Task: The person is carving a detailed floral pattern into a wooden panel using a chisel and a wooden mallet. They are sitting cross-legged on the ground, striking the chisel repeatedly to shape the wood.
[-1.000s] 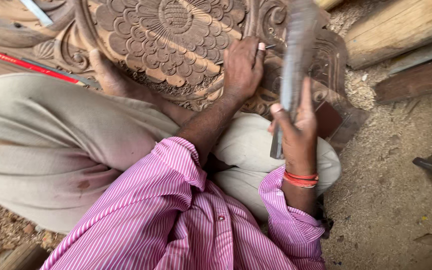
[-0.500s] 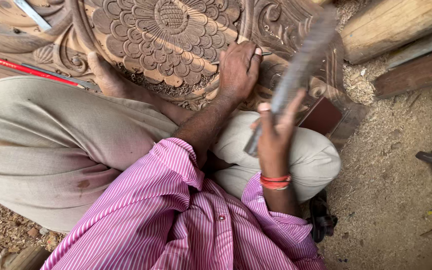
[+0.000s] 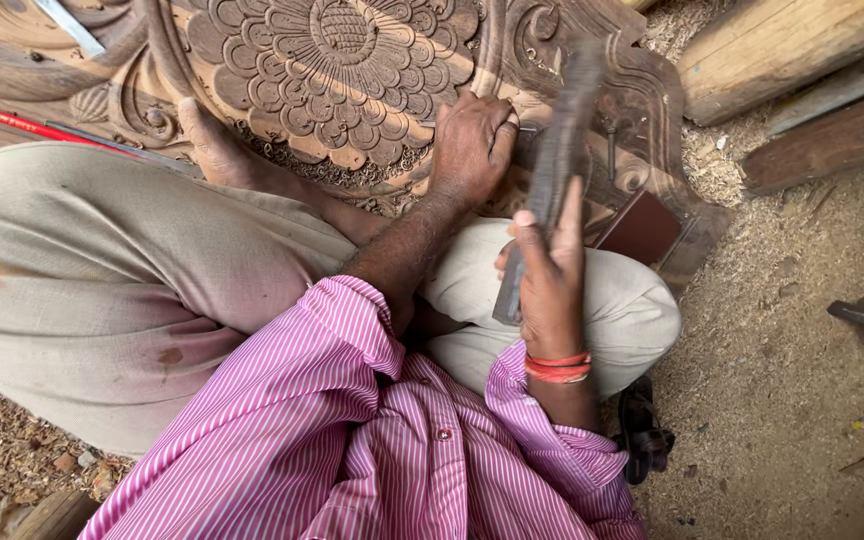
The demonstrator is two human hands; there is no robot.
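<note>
A: What fills the top of the frame?

B: A big carved wooden panel (image 3: 352,70), dark brown, with a round flower of many petals at upper centre and scrolls to either side. It lies on a floor of sawdust (image 3: 782,380), which runs down the right side.

A: And the person?

B: Seated against it, beige trousers (image 3: 102,280) across the left and centre, pink striped shirt (image 3: 372,450) at the bottom. A bare foot (image 3: 212,145) rests on the panel's lower edge, left of centre.

A: The hands?

B: The right hand (image 3: 550,280), just right of centre, is closed around a long flat wooden mallet (image 3: 557,150), blurred, which rises toward the top of the frame. The left hand (image 3: 472,140), above centre, is curled shut on the carving; a thin chisel (image 3: 532,127) seems to poke out beside it, though I cannot tell for sure.

A: Smaller things?

B: Timber offcuts (image 3: 792,50) at upper right, a red pencil (image 3: 22,123) at the left edge, red bangles (image 3: 557,367) on the right wrist.
</note>
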